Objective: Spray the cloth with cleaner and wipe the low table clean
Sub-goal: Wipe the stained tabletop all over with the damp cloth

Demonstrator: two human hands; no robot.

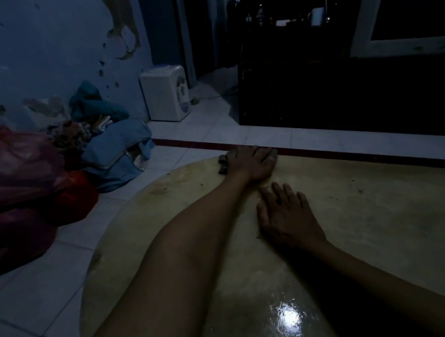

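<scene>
Left hand (252, 164), fingers flat, presses a dark cloth (223, 164) at the far edge of the low table (383, 230). Right hand (287, 222), fingers spread, rests flat nearer, holding nothing.

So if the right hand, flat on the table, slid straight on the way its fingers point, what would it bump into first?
Probably the left hand, which presses the cloth near the table's far edge. The right hand points up and slightly left toward that wrist; depth looks shared.

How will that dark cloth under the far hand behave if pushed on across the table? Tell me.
The cloth is probably floppy: it shows bunched beside the left hand. It likely slides easily, since the low table looks glossy. Pushed one-handed, it may crumple rather than stay flat.
</scene>
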